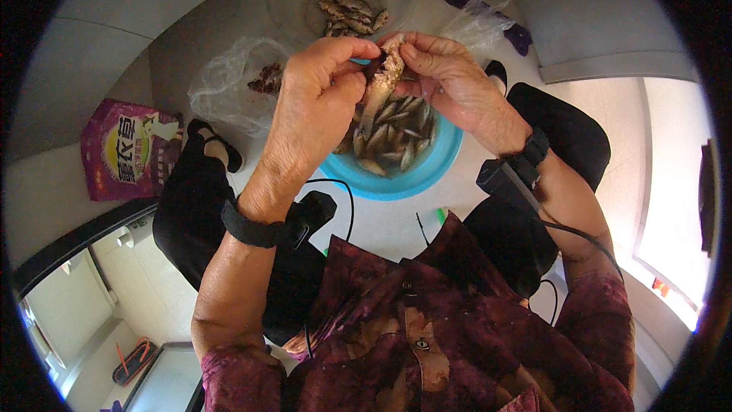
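Note:
A small fish [381, 85] is held over a light blue basin [427, 183], its torn, pale-pink end up and its tail slanting down. My right hand [456, 84] grips the upper end between thumb and fingers. At the fish's left side, my left hand [316, 99] is closed in a pinch against the torn part; whatever sits between its fingertips is hidden. Several small whole fish [396, 133] lie in the basin below. Beyond my hands, a clear bowl [286, 0] contains several more fish [354, 14].
Left of the basin lies a clear plastic bag [217, 91] with dark red scraps [267, 78]. A purple printed pouch [126, 149] stands farther left. Another clear bag [484, 21] is at far right. My legs flank the basin, and a black cable [351, 202] loops nearby.

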A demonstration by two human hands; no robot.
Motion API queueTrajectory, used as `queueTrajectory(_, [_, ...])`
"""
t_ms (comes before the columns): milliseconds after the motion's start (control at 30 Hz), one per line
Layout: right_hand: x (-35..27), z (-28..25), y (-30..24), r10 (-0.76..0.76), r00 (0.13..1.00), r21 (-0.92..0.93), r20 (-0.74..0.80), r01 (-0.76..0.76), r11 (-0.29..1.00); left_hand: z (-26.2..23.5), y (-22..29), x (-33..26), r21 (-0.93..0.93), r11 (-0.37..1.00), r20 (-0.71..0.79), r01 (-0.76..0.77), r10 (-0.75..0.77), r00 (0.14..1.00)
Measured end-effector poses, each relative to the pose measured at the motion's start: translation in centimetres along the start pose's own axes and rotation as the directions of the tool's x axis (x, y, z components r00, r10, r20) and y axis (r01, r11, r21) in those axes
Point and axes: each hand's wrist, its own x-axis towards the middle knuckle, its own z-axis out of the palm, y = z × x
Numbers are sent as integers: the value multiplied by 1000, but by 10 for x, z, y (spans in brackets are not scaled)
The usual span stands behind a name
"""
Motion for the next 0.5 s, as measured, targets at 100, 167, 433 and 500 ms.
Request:
queueTrajectory(100, [1,1,1,-1,1000,-8,-18,1,1000,1,-3,0,-5,1000,0,-31,31,1000])
queueTrajectory(167, [1,1,0,7,999,-14,-32,-7,1000,1,-3,-1,26,997,0,-72,72,997])
queueTrajectory(433, [1,1,-2,38,997,-56,-72,-42,998,7,-3,-4,152,981,-47,-121,130,990])
queueTrajectory(500, [1,1,-2,51,996,-75,-77,-57,996,9,-2,-4,170,974,-68,-150,163,984])
